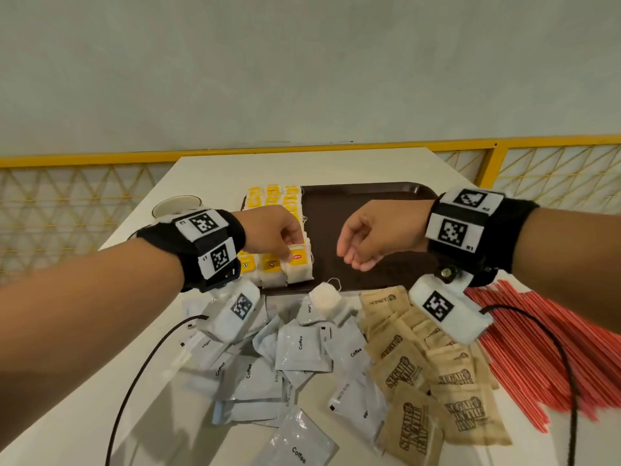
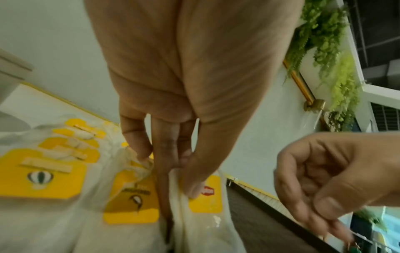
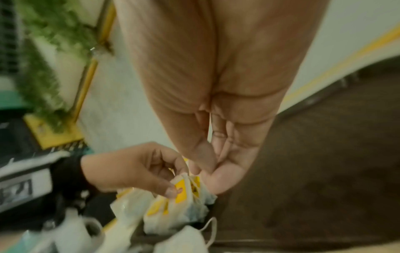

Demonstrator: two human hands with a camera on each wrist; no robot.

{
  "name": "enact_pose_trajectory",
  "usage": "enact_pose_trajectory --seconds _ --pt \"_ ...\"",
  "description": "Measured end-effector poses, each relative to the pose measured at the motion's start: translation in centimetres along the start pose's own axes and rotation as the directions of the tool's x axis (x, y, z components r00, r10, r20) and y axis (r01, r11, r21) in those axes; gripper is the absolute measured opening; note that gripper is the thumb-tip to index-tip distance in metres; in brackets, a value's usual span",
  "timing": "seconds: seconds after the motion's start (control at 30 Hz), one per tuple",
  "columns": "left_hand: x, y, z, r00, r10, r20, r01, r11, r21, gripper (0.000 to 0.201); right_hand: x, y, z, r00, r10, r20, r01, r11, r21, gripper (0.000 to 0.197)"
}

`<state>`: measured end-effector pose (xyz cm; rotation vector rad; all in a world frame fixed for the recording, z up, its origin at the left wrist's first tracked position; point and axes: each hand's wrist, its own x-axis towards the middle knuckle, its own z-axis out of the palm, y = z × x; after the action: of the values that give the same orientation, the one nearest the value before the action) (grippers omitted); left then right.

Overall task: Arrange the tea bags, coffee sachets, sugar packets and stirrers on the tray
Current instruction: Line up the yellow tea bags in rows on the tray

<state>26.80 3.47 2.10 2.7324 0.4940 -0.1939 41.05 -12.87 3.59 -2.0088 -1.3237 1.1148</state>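
A dark brown tray (image 1: 373, 203) lies on the white table. Rows of tea bags with yellow tags (image 1: 268, 196) fill its left side. My left hand (image 1: 289, 255) pinches the front right tea bag (image 1: 299, 267) of those rows; the thumb lies on its yellow tag (image 2: 205, 196) and the index finger runs down its other side. My right hand (image 1: 349, 260) hovers over the bare tray, fingers loosely curled, holding nothing. One loose tea bag (image 1: 324, 295) lies just off the tray's front edge. Coffee sachets (image 1: 299, 348), brown sugar packets (image 1: 437, 375) and red stirrers (image 1: 524, 348) lie on the table in front.
A paper cup (image 1: 176, 205) stands at the table's left rear, behind my left wrist. A yellow railing with mesh (image 1: 67, 196) runs behind the table. Black cables (image 1: 134, 381) trail from both wrist cameras over the table.
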Motion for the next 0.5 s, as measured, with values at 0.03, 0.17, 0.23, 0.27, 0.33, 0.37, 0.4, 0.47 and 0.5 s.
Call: enact_pose_trajectory --seconds 0.03,0.17,0.23,0.27,0.33,0.37,0.4,0.47,0.5 --pt "0.2 0.0 0.1 1.0 0.008 0.004 -0.008 1.0 0.02 0.019 0.1 -0.1 0.0 1.0 -0.019 0.004 0.019 0.995 -0.093 0.022" --pt "0.3 0.2 0.1 0.997 0.018 0.069 -0.02 1.0 0.017 0.011 -0.3 0.0 0.4 0.991 -0.036 0.131 0.066 0.971 -0.231 0.027" --pt "0.4 0.4 0.0 0.994 0.005 0.105 -0.007 1.0 0.02 0.011 0.0 0.0 1.3 0.989 -0.045 0.14 0.079 0.966 -0.246 0.026" --pt "0.5 0.6 0.0 0.994 -0.004 0.109 0.0 0.999 0.037 0.012 0.3 0.1 1.9 0.99 -0.048 0.13 0.08 0.964 -0.253 0.027" --pt "0.7 0.7 0.1 0.997 -0.015 0.079 0.008 0.995 0.095 0.018 1.1 0.2 3.0 0.994 -0.045 0.1 0.071 0.96 -0.271 0.031" --pt "0.9 0.7 0.2 0.998 -0.017 0.055 0.009 0.992 0.127 0.021 1.5 0.1 3.4 0.995 -0.05 0.084 0.072 0.956 -0.285 0.03" --pt "0.9 0.7 0.3 0.999 -0.017 0.034 0.012 0.989 0.146 0.024 1.7 0.1 3.7 0.996 -0.062 0.069 0.08 0.949 -0.304 0.027" --pt "1.0 0.5 0.3 0.999 -0.031 0.013 0.029 0.992 0.119 0.027 1.9 0.0 4.1 0.995 -0.095 0.04 0.103 0.938 -0.331 0.016" --pt "0.9 0.3 0.2 0.999 -0.042 0.012 0.041 0.996 0.074 0.028 1.9 -0.1 4.1 0.994 -0.106 0.03 0.11 0.936 -0.334 0.012"
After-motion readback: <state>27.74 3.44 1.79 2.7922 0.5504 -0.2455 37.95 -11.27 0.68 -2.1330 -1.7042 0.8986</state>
